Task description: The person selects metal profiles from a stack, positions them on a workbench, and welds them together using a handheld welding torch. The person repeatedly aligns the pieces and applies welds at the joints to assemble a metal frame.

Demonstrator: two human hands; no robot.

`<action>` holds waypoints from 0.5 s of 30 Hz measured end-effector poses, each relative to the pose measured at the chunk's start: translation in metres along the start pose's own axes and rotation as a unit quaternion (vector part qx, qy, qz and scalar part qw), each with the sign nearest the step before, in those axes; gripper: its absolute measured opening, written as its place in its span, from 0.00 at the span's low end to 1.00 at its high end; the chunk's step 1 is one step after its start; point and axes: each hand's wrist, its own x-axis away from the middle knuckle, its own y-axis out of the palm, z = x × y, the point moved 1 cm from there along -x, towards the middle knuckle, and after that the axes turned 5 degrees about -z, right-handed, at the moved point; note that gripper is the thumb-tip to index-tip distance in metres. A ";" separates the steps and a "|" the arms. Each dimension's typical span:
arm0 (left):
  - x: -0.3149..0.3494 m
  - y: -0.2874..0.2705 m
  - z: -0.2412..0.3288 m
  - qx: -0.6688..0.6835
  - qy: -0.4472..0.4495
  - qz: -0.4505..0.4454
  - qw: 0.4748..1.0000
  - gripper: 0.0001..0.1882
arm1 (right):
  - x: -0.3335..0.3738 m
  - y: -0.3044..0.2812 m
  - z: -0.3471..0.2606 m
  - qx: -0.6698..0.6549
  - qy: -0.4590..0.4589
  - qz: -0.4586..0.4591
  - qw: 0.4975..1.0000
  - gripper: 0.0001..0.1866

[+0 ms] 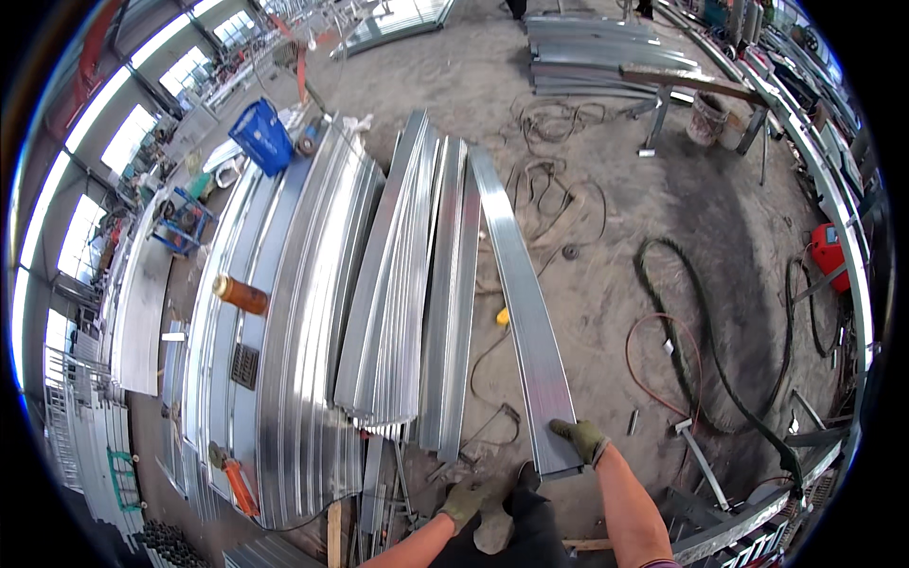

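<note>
A long, narrow galvanized steel channel (524, 308) slants away from me, its near end beside my legs. My right hand (582, 439), in a green work glove, grips that near end at its right edge. The thumb lies on the upper face, and the fingers under the edge are hidden. My left hand (463, 503), gloved too, is low by my leg, apart from the channel. Its fingers look loosely extended and nothing shows in them. Just left of the channel lies a stack of similar steel profiles (449, 312), with a fanned stack of profiles (383, 322) beside it.
A wide pile of metal sheets (301, 379) at left bears a blue bag (261, 137), an amber bottle (240, 294) and an orange-handled tool (240, 487). Cables (554, 189) and a dark hose (705, 312) cross the floor at right. A bucket (706, 118) stands by a steel trestle (696, 80).
</note>
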 end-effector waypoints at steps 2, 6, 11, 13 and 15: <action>0.008 -0.023 0.007 -0.112 0.020 0.021 0.993 0.24 | 0.012 -0.023 -0.003 0.030 0.003 -0.017 0.999 0.39; 0.027 -0.027 0.122 0.090 -0.051 0.051 0.993 0.16 | 0.017 -0.062 -0.011 0.093 0.004 -0.011 0.996 0.40; -0.047 -0.021 0.224 0.131 -0.032 0.032 0.990 0.19 | 0.040 -0.102 -0.041 0.103 -0.017 -0.011 0.994 0.43; -0.091 -0.017 0.257 0.146 -0.049 0.029 0.988 0.20 | 0.001 -0.127 -0.009 0.127 -0.003 -0.004 0.992 0.46; -0.130 -0.012 0.295 0.126 -0.078 0.041 0.988 0.21 | -0.012 -0.145 -0.003 0.150 0.014 -0.003 0.989 0.47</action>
